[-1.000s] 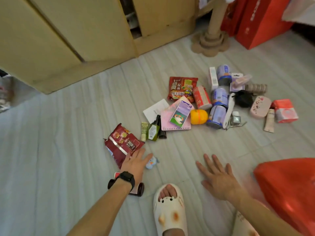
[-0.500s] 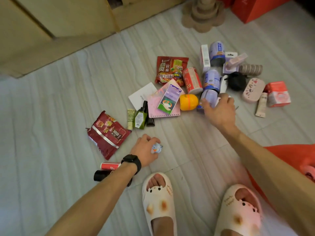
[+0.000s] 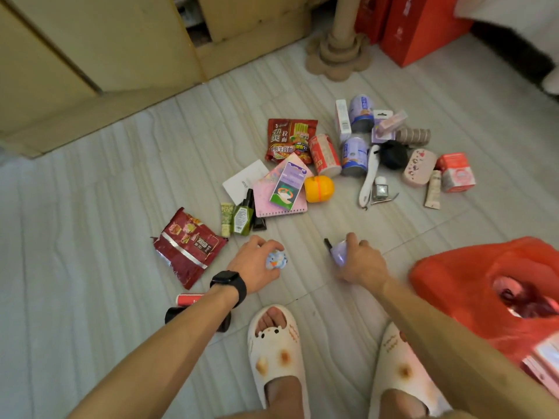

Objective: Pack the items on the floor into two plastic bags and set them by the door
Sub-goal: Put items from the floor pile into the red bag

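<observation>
Closest in, two cream slippers [image 3: 273, 349] stand on the pale floor [image 3: 90, 237]. A red plastic bag [image 3: 465, 276] lies just to their right, its mouth open and something pinkish inside.

The right hand [image 3: 361, 264] has pulled back from the pile since half a second ago. It now sits near the bag, its fingers [image 3: 352, 238] curled round a lavender can [image 3: 338, 253] taken from beside the orange ball [image 3: 319, 188]. Only two lavender cans [image 3: 354, 155] remain in the pile, where three lay before.

The left hand [image 3: 254, 266], with a black watch [image 3: 229, 284] on its wrist, has barely moved. Its fingers [image 3: 265, 244] are still closed over a small blue toy [image 3: 276, 260], held just above the floor.

Under the left forearm lie a red tube [image 3: 189, 299] and a black cylinder [image 3: 175, 314]. Just left of the hand is a dark red snack bag [image 3: 187, 246].

Further out, a green bottle [image 3: 242, 217] lies at the corner of a pink notebook [image 3: 279, 195], and a small card lies on the notebook. Beyond that are a noodle packet [image 3: 290, 139], a red can [image 3: 325, 154], a white box [image 3: 342, 116] and a red box [image 3: 456, 172], all unpacked.

Farthest back, a wooden cupboard [image 3: 106, 49] stands along the left.
</observation>
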Motion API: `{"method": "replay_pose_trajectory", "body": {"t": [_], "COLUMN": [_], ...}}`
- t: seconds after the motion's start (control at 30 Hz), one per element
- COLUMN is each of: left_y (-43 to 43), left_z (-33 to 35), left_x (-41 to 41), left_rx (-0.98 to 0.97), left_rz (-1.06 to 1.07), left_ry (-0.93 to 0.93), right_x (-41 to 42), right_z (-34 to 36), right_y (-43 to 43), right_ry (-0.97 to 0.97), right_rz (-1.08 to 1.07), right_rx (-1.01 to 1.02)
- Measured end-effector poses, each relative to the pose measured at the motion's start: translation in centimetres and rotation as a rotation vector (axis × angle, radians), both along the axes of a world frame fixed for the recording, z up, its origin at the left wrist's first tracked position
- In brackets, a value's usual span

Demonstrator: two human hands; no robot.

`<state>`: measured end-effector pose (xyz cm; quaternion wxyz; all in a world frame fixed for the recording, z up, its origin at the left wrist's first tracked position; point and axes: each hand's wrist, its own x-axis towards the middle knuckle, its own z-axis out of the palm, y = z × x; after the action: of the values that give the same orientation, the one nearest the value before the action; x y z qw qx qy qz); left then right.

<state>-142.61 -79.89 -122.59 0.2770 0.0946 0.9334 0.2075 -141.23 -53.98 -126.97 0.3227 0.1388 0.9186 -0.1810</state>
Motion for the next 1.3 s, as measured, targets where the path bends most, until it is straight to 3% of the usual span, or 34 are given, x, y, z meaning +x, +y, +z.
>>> {"method": "replay_pose_trajectory", "body": {"t": [0.1, 0.17, 0.4, 0.6, 0.67, 0.73, 0.87, 1.0, 1.1, 1.2, 1.3], "left_y": [1.4, 2.9, 12.7, 26.0, 30.5, 34.6, 39.3, 39.1, 37.2, 35.2, 33.6], "left_z": [2.8, 5.6, 16.7, 22.4, 22.0, 20.7, 16.6, 13.7, 13.7, 14.9, 16.0], "left_x": [-0.2, -0.6, 0.1, 5.5, 7.4, 8.7, 10.2, 8.7, 7.7, 6.1, 3.9], "left_rx": [0.017, 0.029, 0.134, 0.404, 0.389, 0.269, -0.164, -0.441, -0.549, -0.466, -0.345], "left_rz": [-0.074, -0.117, -0.38, -0.724, -0.866, -1.048, -1.35, -1.362, -1.08, -0.71, -0.692], "left_ry": [0.062, 0.114, 0.209, 0.33, 0.317, 0.374, 0.567, 0.666, 0.655, 0.45, 0.367], "right_x": [4.8, 7.3, 17.3, 25.6, 27.7, 29.3, 30.8, 30.6, 29.4, 27.2, 24.0], "right_z": [1.4, 3.7, 16.5, 22.0, 21.7, 21.3, 20.6, 19.4, 18.3, 17.4, 16.4], "right_y": [-0.1, 0.8, 6.8, 14.5, 16.7, 18.4, 20.1, 20.6, 20.3, 20.0, 19.8], "right_ry": [-0.082, -0.035, 0.537, 0.874, 0.926, 0.965, 0.99, 0.993, 0.962, 0.91, 0.857], "right_rz": [-0.089, -0.227, -0.676, -0.926, -1.028, -1.085, -1.118, -1.095, -1.062, -1.044, -1.012], "right_rx": [-0.152, -0.33, -0.87, -0.755, -0.714, -0.658, -0.607, -0.569, -0.556, -0.545, -0.493]}}
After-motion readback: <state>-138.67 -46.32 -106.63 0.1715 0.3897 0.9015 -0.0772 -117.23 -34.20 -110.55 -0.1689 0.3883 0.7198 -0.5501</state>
